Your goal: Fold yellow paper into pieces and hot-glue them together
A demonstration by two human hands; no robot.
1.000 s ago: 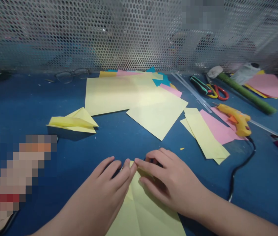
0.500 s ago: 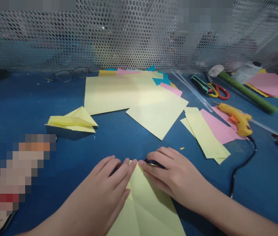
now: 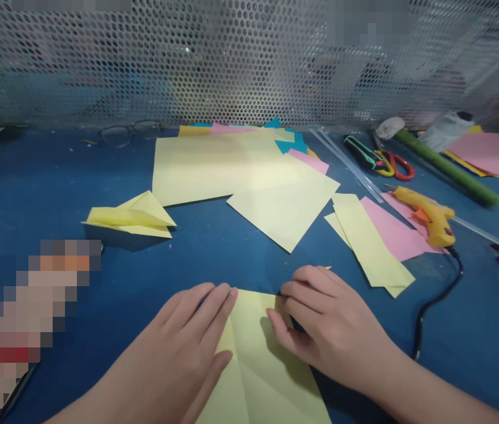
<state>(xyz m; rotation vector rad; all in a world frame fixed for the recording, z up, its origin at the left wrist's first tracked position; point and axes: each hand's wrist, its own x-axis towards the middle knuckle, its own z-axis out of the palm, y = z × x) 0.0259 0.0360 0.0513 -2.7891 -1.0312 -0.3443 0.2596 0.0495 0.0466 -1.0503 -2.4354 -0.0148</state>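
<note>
A creased sheet of pale yellow paper (image 3: 267, 365) lies on the blue table in front of me, with fold lines running down and across it. My left hand (image 3: 188, 335) rests on the sheet's left side, its fingers stretched forward to the top edge and the thumb a little apart. At the upper right corner, the fingertips of my right hand (image 3: 324, 318) touch the edge. The right thumb is spread away from the fingers, over the paper. A folded yellow paper plane (image 3: 130, 215) lies beyond my left hand.
Large yellow sheets (image 3: 214, 168) lie further back. To the right are yellow paper strips (image 3: 364, 235), pink paper (image 3: 395, 229), and a yellow glue gun (image 3: 430, 215) with a black cord (image 3: 421, 318). Behind them are scissors (image 3: 402, 166) and a green stick (image 3: 448, 166). A perforated metal screen (image 3: 240, 65) closes the back.
My right hand has slid right from the top middle of the sheet to its upper right corner, with the thumb spreading away. My left fingertips have shifted slightly left, showing more top edge.
</note>
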